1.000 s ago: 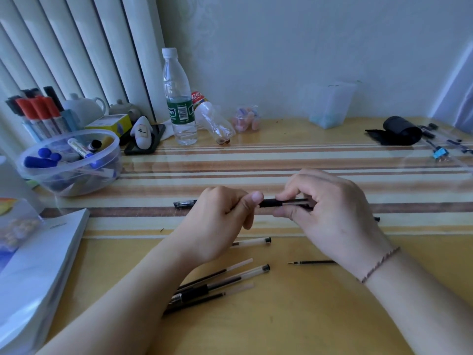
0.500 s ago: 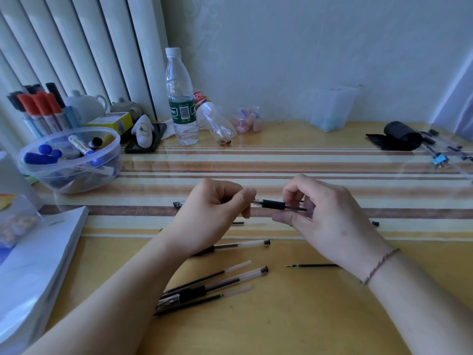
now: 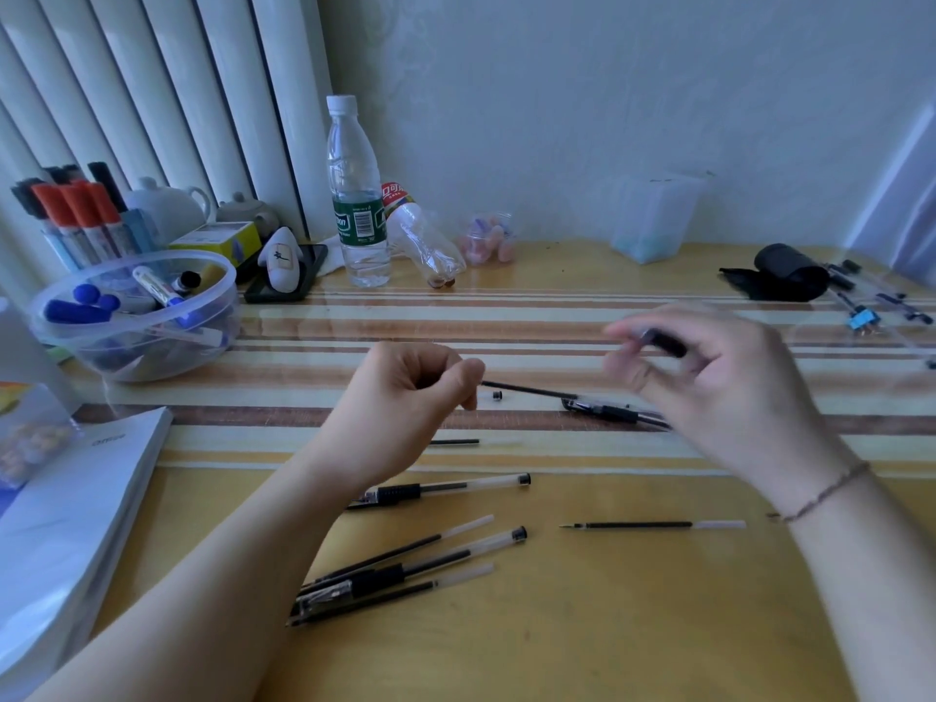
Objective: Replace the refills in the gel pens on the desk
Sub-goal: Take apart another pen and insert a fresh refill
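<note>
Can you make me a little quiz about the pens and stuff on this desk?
1. True or false: the left hand pinches a thin black refill.
2. What stands upright at the back of the desk? A) water bottle B) clear bowl of markers C) a lamp
3. Fill in: the right hand, blurred, holds a dark pen ____.

Key: 1 true. 2 A. 3 part; it shows too blurred to say which one.
</note>
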The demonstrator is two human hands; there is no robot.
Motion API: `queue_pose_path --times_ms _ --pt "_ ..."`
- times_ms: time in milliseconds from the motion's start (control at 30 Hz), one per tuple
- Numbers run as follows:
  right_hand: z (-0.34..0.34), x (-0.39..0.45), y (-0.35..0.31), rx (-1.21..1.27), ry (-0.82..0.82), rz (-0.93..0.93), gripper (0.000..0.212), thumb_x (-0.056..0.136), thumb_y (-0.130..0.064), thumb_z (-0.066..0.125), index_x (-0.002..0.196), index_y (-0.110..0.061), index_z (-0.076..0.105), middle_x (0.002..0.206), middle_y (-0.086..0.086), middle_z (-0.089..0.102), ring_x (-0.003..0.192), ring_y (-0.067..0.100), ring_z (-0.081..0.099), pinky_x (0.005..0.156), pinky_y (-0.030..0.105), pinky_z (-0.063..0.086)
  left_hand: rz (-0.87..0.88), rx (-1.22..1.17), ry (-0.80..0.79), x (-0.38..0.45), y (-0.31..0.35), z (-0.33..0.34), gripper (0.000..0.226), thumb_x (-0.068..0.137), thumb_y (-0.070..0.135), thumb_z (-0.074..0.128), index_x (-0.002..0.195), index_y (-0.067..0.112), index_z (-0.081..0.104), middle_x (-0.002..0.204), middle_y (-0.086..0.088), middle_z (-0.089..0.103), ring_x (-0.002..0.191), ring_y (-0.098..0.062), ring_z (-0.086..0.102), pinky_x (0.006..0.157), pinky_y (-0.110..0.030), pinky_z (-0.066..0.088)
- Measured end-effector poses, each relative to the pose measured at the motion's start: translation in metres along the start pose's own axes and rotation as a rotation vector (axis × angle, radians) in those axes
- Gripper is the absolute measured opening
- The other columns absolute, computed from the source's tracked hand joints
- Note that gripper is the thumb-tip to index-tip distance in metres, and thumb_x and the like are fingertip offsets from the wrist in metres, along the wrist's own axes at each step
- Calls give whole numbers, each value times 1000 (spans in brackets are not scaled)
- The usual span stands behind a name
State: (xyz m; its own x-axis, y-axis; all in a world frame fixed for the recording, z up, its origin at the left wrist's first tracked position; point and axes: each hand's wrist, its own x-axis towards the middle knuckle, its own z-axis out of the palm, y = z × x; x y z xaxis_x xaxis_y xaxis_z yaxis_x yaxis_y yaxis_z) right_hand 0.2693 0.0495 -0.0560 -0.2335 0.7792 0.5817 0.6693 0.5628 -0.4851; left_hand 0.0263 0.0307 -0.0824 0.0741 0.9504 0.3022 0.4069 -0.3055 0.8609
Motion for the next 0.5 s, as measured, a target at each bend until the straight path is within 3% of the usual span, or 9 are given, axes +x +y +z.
queue_pose_path --times_ms 100,233,300,400,500 --pt "9 -6 -16 -49 -174 -115 24 73 -50 68 84 -30 77 79 -20 70 62 -14 56 54 6 37 6 -3 -37 -4 3 8 42 96 26 57 55 17 60 49 0 29 47 -16 23 44 -23 23" --pt "5 -3 -11 -82 -224 -77 10 71 -41 75 77 -34 76 74 -23 68 62 -13 54 52 7 35 43 -8 -86 -6 4 13 41 92 39 56 59 15 62 51 1 28 49 -19 25 50 -29 23" --pt "-1 -2 -6 -150 -267 -23 6 70 -46 72 71 -40 70 73 -27 65 66 -12 54 55 8 32 28 -17 -87 -6 3 13 42 91 43 55 61 16 64 52 -1 29 50 -20 26 51 -30 24" --pt "-11 0 12 -366 -450 155 12 70 -49 74 69 -41 65 80 -24 65 76 -2 58 66 29 49 -7 -9 -15 -2 -2 9 44 96 39 54 60 16 61 55 -9 35 51 -20 30 49 -26 25" --pt "-14 -1 18 -432 -638 296 12 70 -47 76 73 -42 65 77 -19 68 74 6 63 69 36 55 -27 11 14 -1 -4 8 44 97 35 53 59 15 61 56 -11 37 51 -20 31 48 -26 27"
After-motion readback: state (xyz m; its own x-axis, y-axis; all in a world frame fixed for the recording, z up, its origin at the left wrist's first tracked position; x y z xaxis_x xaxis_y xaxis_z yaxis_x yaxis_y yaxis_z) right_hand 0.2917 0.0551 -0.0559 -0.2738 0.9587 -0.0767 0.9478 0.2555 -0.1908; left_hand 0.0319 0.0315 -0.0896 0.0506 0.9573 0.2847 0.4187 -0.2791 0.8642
